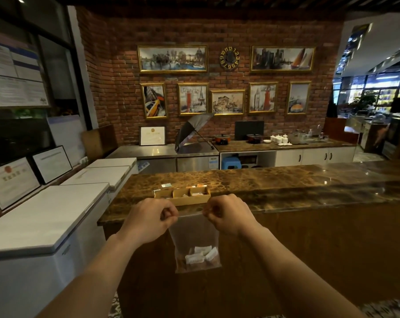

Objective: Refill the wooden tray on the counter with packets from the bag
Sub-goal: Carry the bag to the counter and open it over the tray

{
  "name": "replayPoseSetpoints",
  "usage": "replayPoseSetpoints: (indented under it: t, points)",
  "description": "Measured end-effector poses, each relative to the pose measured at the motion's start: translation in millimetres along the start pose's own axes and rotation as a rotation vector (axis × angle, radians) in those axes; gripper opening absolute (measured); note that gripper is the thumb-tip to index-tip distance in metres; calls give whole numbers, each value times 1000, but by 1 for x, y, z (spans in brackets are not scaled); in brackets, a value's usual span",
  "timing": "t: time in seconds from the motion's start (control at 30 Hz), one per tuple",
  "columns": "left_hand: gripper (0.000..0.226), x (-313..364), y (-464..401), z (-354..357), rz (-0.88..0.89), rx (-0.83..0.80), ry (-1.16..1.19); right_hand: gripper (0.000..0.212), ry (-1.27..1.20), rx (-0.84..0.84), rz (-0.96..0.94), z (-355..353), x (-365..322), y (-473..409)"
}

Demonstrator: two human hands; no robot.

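Note:
A clear plastic bag (194, 235) hangs in front of the counter, with several white packets (201, 254) lying at its bottom. My left hand (148, 220) pinches the bag's top left corner and my right hand (229, 214) pinches the top right corner. Just beyond my hands, near the front edge of the brown marble counter (286, 187), sits the wooden tray (190, 201). It has three compartments; the middle and right ones hold a few packets. What the left compartment holds I cannot tell.
A loose packet (166, 185) lies on the counter behind the tray. White chest freezers (56, 210) stand to the left. A back counter (274, 145) with pots, cups and a sink runs along the brick wall.

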State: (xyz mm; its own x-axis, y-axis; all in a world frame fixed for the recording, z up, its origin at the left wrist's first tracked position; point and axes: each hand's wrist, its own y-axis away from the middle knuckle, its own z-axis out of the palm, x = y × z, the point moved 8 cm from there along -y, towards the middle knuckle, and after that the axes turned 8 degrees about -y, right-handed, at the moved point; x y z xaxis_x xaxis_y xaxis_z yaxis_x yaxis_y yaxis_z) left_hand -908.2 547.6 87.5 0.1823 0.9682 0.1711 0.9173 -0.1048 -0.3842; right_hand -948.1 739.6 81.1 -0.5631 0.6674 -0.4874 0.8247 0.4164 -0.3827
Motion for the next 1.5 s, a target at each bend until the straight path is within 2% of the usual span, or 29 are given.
replayPoseSetpoints:
  t: [0.23,0.37,0.53,0.6,0.7,0.8,1.1,1.43,1.5]
  points:
    - [10,-47,-59,43,-40,-81,93,10,0,0,27,34,29,-66]
    - [8,-83,-99,55,-39,-22,46,12,-24,-31,36,56,40,-116]
    - [13,-132,-169,73,-35,-77,157,11,-34,-32,123,84,65,-193]
    - [12,-151,-197,76,2,-51,167,8,-21,-19,111,95,71,-224]
    - [11,-174,-233,88,-13,-110,174,8,-9,-11,91,104,78,-259]
    - [11,-196,-263,99,-27,-49,120,11,2,8,78,113,89,-291]
    - [10,-219,-340,147,-60,-88,98,13,-31,-33,119,134,147,-370]
    - [10,-180,-442,182,-17,-227,61,7,-180,-144,78,129,226,-449]
    - [9,-176,-457,187,-30,-212,39,16,-218,-166,67,128,238,-463]
